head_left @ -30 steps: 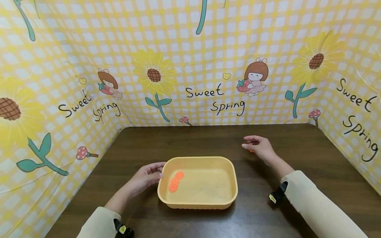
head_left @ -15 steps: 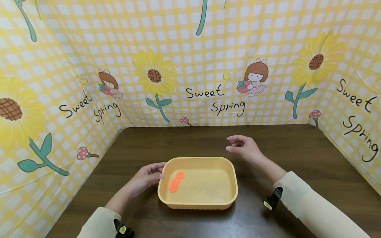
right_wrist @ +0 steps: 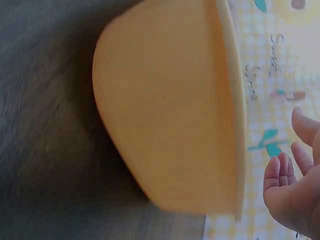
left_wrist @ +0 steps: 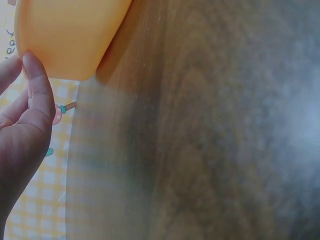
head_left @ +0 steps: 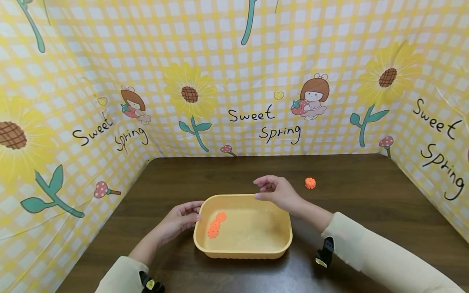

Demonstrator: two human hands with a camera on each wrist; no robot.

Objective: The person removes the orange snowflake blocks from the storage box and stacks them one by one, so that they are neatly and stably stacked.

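A yellow plastic tub (head_left: 243, 254) stands on the table. Several thin orange notched discs (head_left: 214, 228) lie overlapping in a row at its left end. My left hand (head_left: 176, 219) holds the tub's left rim, thumb and fingertips at its edge; in the left wrist view its fingers (left_wrist: 39, 95) meet the tub wall. My right hand (head_left: 278, 193) hovers at the tub's far rim, fingers bent loosely. No object shows between them, and in the right wrist view the right hand (right_wrist: 297, 185) has its fingers apart. A short stack of orange notched discs (head_left: 310, 183) sits on the table, right of this hand.
The table (head_left: 176, 171) is dark brown wood. A yellow checked cloth (head_left: 242, 81) with printed flowers hangs behind it and at both sides. Black wrist cameras sit on the right sleeve (head_left: 351, 236) and left sleeve (head_left: 119, 274).
My right hand has moved left from the orange stack to the tub's far rim, leaving the stack in sight. The left hand, the tub and the discs inside it have stayed put.
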